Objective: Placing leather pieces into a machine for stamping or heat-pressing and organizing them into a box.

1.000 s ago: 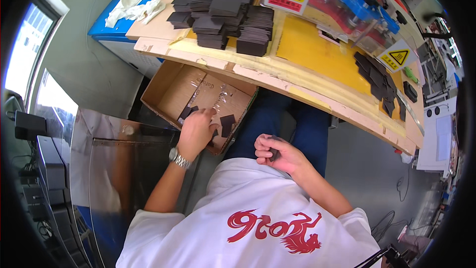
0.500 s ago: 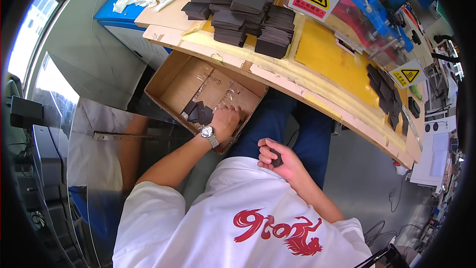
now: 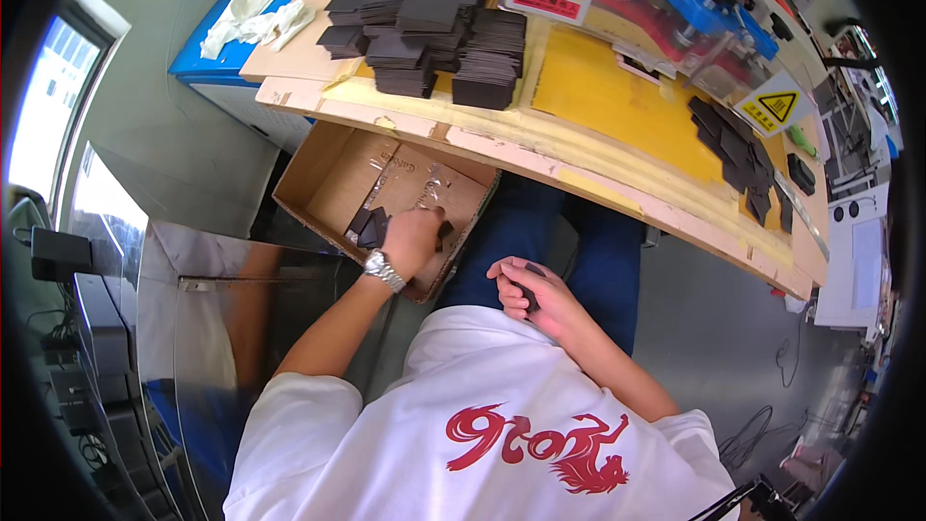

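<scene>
My left hand (image 3: pixel 413 236), with a metal watch (image 3: pixel 383 270) on its wrist, reaches down into an open cardboard box (image 3: pixel 323 183) under the table edge. Its fingers curl around a small dark flat piece (image 3: pixel 445 230). A few more dark pieces (image 3: pixel 369 226) lie in the box just left of that hand. My right hand (image 3: pixel 540 301) rests over my lap, against my white shirt, closed on another small dark piece (image 3: pixel 529 291).
Stacks of dark flat pieces (image 3: pixel 434 19) sit on the wooden table (image 3: pixel 598 188) above the box. More dark pieces (image 3: pixel 738 150) lie at the right by a yellow board (image 3: pixel 617 106). White gloves (image 3: pixel 260 14) lie on a blue surface. A shiny metal cabinet (image 3: pixel 193 270) stands at my left.
My left hand has moved a little to the right inside the box and closed on a dark piece. My right hand has stayed at my lap with its piece.
</scene>
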Motion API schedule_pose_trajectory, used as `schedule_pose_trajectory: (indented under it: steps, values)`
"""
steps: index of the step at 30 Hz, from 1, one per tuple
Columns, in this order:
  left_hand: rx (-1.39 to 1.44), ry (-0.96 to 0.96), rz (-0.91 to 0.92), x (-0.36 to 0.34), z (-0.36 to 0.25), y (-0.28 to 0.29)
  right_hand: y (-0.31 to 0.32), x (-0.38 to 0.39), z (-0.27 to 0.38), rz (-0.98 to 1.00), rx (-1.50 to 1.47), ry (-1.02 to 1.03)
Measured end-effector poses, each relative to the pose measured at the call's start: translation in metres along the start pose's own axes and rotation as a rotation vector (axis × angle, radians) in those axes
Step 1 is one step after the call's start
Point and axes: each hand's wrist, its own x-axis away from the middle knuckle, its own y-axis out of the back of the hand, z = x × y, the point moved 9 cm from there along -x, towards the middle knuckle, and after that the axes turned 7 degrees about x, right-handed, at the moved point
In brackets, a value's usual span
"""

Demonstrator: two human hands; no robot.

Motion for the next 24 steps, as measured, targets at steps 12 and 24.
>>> schedule_pose_trajectory:
  steps: [12,24]
  values:
    - [1.209,0.128,0.118,0.042,-0.047,0.052,-0.043,-0.042,0.031,0.27,0.529,0.076]
    - [1.43,0.308,0.22,0.079,-0.065,-0.013,-0.024,-0.011,0.017,0.094,0.248,0.281]
